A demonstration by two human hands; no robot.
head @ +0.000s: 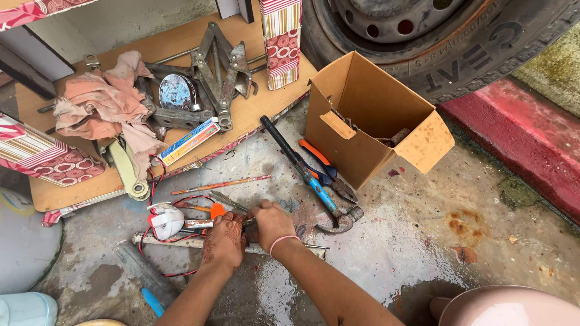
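A person crouches over a wet, paint-flecked concrete floor, seen from above. Both hands meet low in the middle of the view. The left hand [223, 241], patterned with henna, lies flat and pressed down over a small metal part [249, 223] that is mostly hidden beneath it. The right hand [270, 222], with a pink band at the wrist, is curled, its fingertips pinching the same part from the other side. What the part is cannot be told.

To do this well, I judge the left hand should keep the piece pinned against the floor while the right works it in small, controlled moves (the wet ground invites slipping).

Just left of the hands lies a white roll of tape [167, 220] amid red wires [181, 202]. To the right lie a claw hammer [314, 181] with a blue-and-black handle and orange-handled pliers [329, 172].

An open brown cardboard box [368, 115] stands beside a car tyre [447, 48]. On a wooden board [254, 111] at upper left lie a pink rag [103, 102], a scissor jack [217, 72] and a long, flat carton [188, 141] coloured white, blue and orange.
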